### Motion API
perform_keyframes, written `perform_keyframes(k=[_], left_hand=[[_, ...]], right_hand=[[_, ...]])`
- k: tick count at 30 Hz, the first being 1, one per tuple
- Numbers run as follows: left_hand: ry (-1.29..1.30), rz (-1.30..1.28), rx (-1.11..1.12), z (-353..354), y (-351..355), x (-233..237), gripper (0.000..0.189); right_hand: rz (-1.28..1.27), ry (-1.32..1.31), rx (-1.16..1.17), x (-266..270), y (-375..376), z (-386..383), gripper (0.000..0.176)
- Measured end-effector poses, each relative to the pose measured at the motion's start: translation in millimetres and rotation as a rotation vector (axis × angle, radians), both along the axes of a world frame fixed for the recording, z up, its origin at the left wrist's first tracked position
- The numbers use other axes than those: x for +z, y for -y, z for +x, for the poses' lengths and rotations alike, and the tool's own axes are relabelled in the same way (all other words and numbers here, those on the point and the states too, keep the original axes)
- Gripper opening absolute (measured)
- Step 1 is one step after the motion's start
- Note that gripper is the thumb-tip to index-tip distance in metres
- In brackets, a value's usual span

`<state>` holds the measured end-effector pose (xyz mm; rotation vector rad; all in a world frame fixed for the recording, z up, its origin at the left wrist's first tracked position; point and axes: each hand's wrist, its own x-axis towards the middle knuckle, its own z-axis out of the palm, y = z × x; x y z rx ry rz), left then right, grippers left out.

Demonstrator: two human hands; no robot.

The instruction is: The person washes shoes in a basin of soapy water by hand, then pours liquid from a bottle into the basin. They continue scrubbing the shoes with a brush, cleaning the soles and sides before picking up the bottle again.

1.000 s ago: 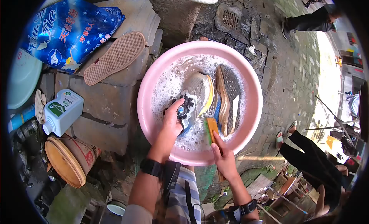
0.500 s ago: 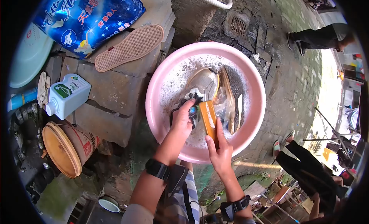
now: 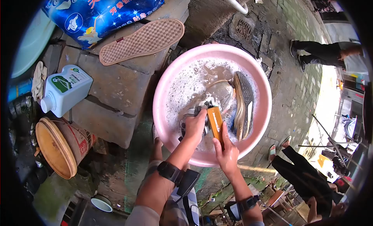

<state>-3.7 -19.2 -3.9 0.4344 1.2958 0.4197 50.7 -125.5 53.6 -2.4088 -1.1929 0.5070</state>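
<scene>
A pink basin [image 3: 160, 109] holds soapy, foamy water. My left hand [image 3: 194, 127] grips the near end of a wet shoe [image 3: 221, 93] that lies partly under the water, its toe pointing away from me. In my right hand [image 3: 226, 151] is a yellow-brown brush [image 3: 215, 121] with a pale streak of foam on its back, held against the shoe beside my left fingers. The brush's underside is hidden. Another shoe [image 3: 241, 105] rests on its side along the basin's right wall, its dark sole facing outward.
On the stone ledge at left are a woven insole [image 3: 142, 41], a blue detergent bag [image 3: 105, 16] and a pale blue bottle [image 3: 68, 90]. A tilted bucket [image 3: 56, 148] sits below. People stand at right, one in black trousers [image 3: 299, 167]. A drain [image 3: 244, 28] lies beyond the basin.
The view has shifted slightly. The shoe in my left hand sits lower in the water, with murky water showing beyond its toe. Both hands keep their hold.
</scene>
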Motion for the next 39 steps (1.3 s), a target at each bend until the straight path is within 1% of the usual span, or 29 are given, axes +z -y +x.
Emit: perform_keyframes(k=[1,2,3,5,6,7,9,10,12,13,15,17,18,20,21,23,25,26,27,28,29,31,32,33,35,36,37,38,39], left_hand=[[0.06,0.009,0.031,1,2,1,0.022],[0.056,0.051,0.031,1,6,2,0.023],[0.054,0.1,0.033,3,5,2,0.023],[0.068,0.101,0.023,4,2,-5,0.023],[0.08,0.092,0.02,4,0,-7,0.022],[0.081,0.087,0.02,4,-1,-5,0.022],[-0.011,-0.021,-0.103,3,-5,-1,0.022],[-0.024,0.038,-0.056,5,-3,1,0.018],[-0.019,-0.02,-0.086,2,0,-1,0.016],[-0.019,-0.07,-0.122,3,-2,-1,0.014],[-0.013,-0.033,-0.112,1,-2,-4,0.012],[-0.067,-0.037,-0.197,1,2,-6,0.014],[-0.063,-0.028,-0.205,4,0,-5,0.014],[0.004,0.045,-0.077,5,-4,-2,0.016],[-0.003,0.051,-0.08,3,-8,-6,0.016],[0.027,-0.044,-0.103,2,-6,-10,0.018],[0.029,-0.005,-0.073,1,-3,-5,0.016],[0.003,-0.036,-0.132,0,-5,-2,0.015],[-0.021,-0.068,-0.188,0,-6,-1,0.014],[-0.002,-0.041,-0.143,0,-8,0,0.015],[-0.006,-0.042,-0.137,0,-7,1,0.015],[-0.032,-0.013,-0.125,1,-3,2,0.016],[-0.085,-0.03,-0.195,0,-5,0,0.016],[-0.082,-0.018,-0.2,3,-6,-1,0.016],[0.057,-0.003,-0.097,1,-5,-4,0.017],[0.037,-0.026,-0.093,3,-8,-5,0.019],[0.014,-0.056,-0.087,3,-8,-5,0.022],[0.037,-0.024,-0.064,1,-3,-6,0.022],[0.065,0.018,-0.039,2,-3,-8,0.021]], right_hand=[[-0.022,-0.021,-0.028,1,-1,0,0.061],[-0.047,0.02,-0.006,-7,-11,12,0.061],[-0.104,0.017,-0.065,-10,-35,24,0.059],[-0.118,0.093,-0.081,-22,-77,48,0.055],[-0.163,0.13,-0.062,-28,-90,53,0.055],[-0.168,0.131,-0.063,-28,-89,50,0.055],[-0.189,0.091,-0.11,-26,-82,41,0.056],[-0.189,0.046,-0.118,-21,-65,29,0.057],[-0.199,-0.033,-0.117,-8,-23,4,0.06],[-0.02,-0.021,-0.078,0,-14,-8,0.061],[-0.117,-0.08,-0.116,12,-3,-12,0.06],[-0.174,-0.047,-0.116,-8,-13,7,0.06],[-0.218,-0.078,-0.165,-13,-35,16,0.059],[-0.245,0.068,-0.149,-32,-76,41,0.056],[-0.253,0.058,-0.145,-36,-89,49,0.056],[-0.265,0.078,-0.155,-35,-87,43,0.057],[-0.155,0.011,-0.171,-25,-56,23,0.058],[-0.171,-0.046,-0.183,-12,-39,7,0.059],[-0.093,-0.038,-0.139,-9,-16,-9,0.06],[0.015,-0.038,-0.142,-1,-10,-22,0.06],[0.014,-0.042,-0.136,-1,-11,-20,0.06],[-0.092,-0.076,-0.151,-5,-12,-10,0.061],[-0.124,-0.099,-0.161,-15,-22,6,0.06],[-0.173,-0.058,-0.188,-18,-43,20,0.058],[-0.235,0.012,-0.231,-31,-78,45,0.057],[-0.244,0.029,-0.222,-37,-86,50,0.057],[-0.261,0.044,-0.21,-40,-87,49,0.058],[-0.271,0.042,-0.212,-37,-79,43,0.058],[-0.212,0.014,-0.227,-31,-70,34,0.058]])
